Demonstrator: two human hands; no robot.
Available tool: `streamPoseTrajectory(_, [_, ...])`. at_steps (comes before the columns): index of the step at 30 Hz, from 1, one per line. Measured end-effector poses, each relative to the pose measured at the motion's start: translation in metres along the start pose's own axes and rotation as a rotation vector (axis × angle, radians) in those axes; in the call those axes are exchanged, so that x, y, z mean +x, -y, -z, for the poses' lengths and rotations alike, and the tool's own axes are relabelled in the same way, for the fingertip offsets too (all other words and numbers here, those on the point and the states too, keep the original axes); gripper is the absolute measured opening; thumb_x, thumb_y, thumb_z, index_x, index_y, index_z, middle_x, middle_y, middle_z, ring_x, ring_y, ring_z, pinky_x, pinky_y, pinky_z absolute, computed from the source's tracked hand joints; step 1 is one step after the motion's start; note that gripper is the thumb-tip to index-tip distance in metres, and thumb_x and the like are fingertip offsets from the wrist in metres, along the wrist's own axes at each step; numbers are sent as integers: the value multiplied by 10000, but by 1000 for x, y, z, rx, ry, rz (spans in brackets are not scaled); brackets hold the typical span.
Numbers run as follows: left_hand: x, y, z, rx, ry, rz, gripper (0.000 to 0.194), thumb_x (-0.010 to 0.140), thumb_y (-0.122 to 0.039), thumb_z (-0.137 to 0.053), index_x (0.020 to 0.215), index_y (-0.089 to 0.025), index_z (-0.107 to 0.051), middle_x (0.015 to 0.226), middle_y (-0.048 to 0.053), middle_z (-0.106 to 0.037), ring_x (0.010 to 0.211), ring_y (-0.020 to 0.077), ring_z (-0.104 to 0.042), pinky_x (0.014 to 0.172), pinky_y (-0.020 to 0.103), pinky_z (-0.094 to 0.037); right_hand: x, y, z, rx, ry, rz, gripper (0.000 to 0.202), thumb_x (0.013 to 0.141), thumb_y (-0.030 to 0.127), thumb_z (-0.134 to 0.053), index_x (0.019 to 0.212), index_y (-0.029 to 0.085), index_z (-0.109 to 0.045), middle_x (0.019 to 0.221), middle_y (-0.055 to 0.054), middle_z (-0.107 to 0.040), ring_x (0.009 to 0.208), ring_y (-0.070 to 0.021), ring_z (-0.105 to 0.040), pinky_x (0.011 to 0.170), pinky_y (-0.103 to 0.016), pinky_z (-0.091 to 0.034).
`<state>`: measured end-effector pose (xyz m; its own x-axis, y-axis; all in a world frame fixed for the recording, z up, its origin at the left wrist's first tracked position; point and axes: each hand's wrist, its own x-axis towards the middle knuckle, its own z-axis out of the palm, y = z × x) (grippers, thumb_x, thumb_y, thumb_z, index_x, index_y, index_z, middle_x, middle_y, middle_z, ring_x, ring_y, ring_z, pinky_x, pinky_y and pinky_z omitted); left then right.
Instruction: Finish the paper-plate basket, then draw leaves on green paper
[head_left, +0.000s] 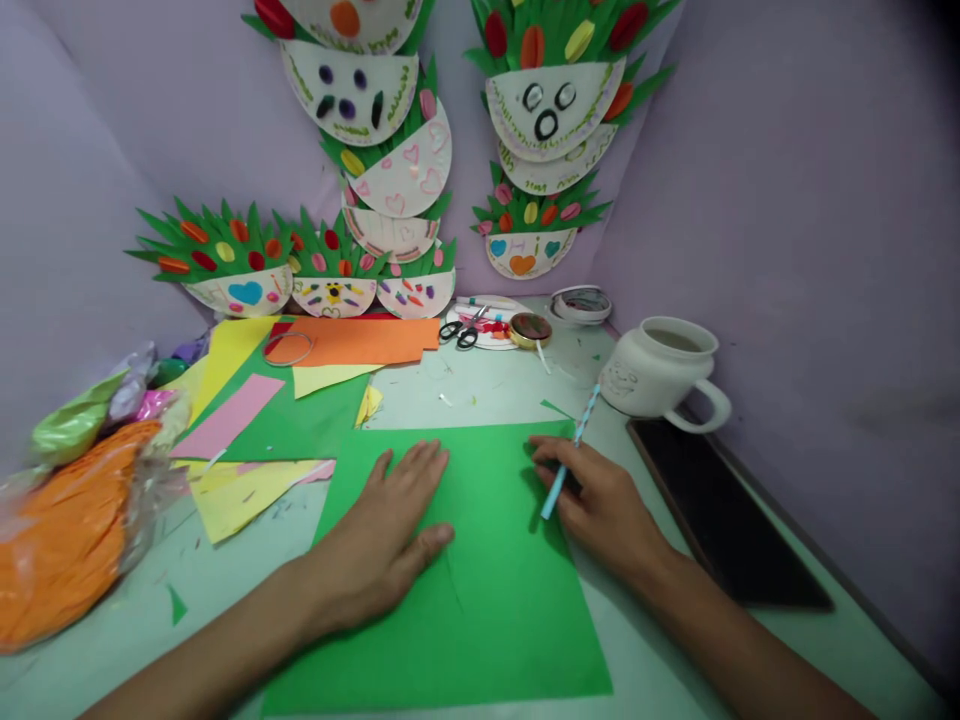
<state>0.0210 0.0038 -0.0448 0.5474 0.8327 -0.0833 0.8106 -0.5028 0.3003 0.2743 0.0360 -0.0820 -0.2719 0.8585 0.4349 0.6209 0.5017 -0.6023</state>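
A large green paper sheet [517, 640] lies flat on the table before me. My left hand [397, 535] rests open on it, palm down with the fingers spread. Near the sheet's right edge, my right hand [600, 490] is closed around a light blue pencil [559, 485] with a white pattern on its upper part. The pencil slants across the fingers, its lower end above the sheet. A faint dark line shows on the green surface just right of my left thumb.
A white mug [660, 365] stands at the right, behind a dark flat tablet-like slab [727, 510]. Black scissors [465, 328] lie at the back. Coloured paper [352, 340] and an orange bag [71, 530] occupy the left. Paper-plate flower crafts [409, 165] hang on the wall.
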Motion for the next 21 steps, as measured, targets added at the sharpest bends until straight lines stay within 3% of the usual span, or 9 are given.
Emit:
streamPoseTrajectory(5, [-5,21,20,-162,-531,119,422,914,-394,-378,1234,-157,-516,1292,102,-543,1231,229,-455,1041,462,-352,0,-2,5,12,-86,-8,128,824,190,-515,922,198,-597,987,-94,-693,900,-217,-654,765,-370,-520])
streamPoseTrajectory(9, [-6,22,24,-189,-733,123,298,888,-335,-448,1089,-176,-600,1122,82,-642,1083,219,-565,958,435,-435,2,3,7,4,-108,49,128,826,200,-525,923,207,-608,936,-72,-706,846,-200,-666,728,-340,-528])
streamPoseTrajectory(17, [-5,18,20,-139,-838,1,171,856,-229,-500,953,-181,-633,979,69,-689,982,209,-608,916,431,-454,2,3,11,-45,-141,104,137,823,173,-514,915,191,-614,866,-75,-705,795,-192,-664,698,-319,-526])
streamPoseTrajectory(19, [-4,15,15,-90,-800,-26,181,854,-230,-495,948,-175,-639,981,77,-691,984,215,-608,920,436,-449,2,2,9,-48,-112,113,138,821,171,-513,915,189,-612,865,-74,-705,788,-192,-664,700,-319,-526])
streamPoseTrajectory(21, [-5,9,8,-6,-639,-29,248,872,-259,-457,1015,-164,-636,1075,103,-668,1072,247,-570,957,483,-410,1,1,6,-52,-51,93,152,821,167,-507,932,191,-608,896,-74,-705,802,-192,-666,706,-319,-526])
